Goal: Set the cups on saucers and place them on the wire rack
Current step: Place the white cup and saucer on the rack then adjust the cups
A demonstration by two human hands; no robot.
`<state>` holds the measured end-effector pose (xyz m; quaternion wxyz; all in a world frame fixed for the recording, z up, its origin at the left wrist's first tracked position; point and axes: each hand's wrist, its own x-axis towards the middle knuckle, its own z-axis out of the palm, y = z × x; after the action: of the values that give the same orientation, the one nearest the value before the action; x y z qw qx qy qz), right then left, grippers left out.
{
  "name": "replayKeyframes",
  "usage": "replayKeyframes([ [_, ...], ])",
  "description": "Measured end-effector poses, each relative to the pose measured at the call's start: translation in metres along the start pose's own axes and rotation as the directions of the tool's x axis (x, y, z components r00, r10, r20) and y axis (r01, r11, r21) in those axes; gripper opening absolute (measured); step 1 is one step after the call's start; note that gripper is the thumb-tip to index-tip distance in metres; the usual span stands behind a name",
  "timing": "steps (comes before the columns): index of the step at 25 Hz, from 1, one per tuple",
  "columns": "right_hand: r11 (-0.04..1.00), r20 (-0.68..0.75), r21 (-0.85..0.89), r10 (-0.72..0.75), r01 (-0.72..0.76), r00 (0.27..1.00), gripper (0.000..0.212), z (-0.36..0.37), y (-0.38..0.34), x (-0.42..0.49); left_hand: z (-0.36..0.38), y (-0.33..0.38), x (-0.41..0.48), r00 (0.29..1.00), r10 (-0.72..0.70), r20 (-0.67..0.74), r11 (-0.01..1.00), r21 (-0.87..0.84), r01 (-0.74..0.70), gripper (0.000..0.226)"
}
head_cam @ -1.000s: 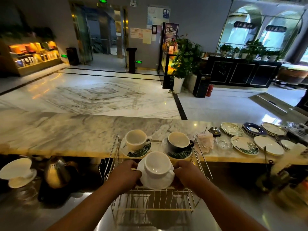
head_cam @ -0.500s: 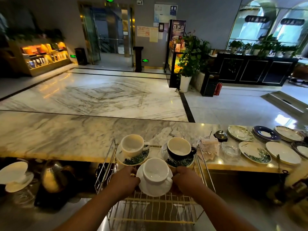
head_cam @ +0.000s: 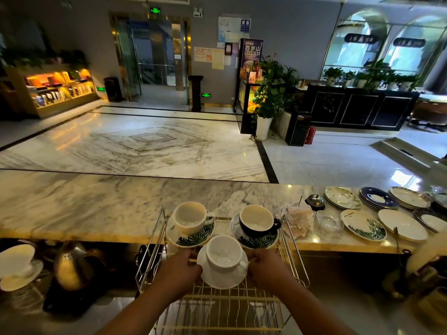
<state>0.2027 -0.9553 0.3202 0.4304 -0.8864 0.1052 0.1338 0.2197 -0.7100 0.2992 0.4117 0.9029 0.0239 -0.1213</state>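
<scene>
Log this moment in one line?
left hand: grips white saucer rim | right hand: grips opposite rim | white cup: on saucer | wire rack: two cup-saucer sets behind

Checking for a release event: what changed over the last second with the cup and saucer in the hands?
No release. The left hand and right hand still grip the white saucer, white cup on it, over the front of the wire rack. Against the cream cup and dark cup behind, it barely moved; only the camera view shifted. Those two stayed put.
</scene>
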Motion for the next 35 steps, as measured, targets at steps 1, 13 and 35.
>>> replayKeyframes([
  [1, 0.998, -0.042, -0.042, -0.050, 0.048, 0.998, 0.023, 0.001, 0.003, -0.006, -0.001, -0.002, -0.007, 0.999, 0.035, -0.016, 0.999, 0.030, -0.034, 0.029],
  [13, 0.780, 0.012, -0.538, -0.370, 0.318, 0.929, 0.067, 0.017, 0.052, -0.046, 0.012, -0.044, -0.055, 0.882, 0.454, 0.127, 0.763, 0.456, -0.458, 0.068],
  [35, 0.779, -0.091, -0.480, -0.502, 0.403, 0.860, 0.048, 0.017, 0.051, -0.037, 0.013, -0.039, -0.037, 0.884, 0.468, 0.008, 0.806, 0.406, -0.430, 0.051],
])
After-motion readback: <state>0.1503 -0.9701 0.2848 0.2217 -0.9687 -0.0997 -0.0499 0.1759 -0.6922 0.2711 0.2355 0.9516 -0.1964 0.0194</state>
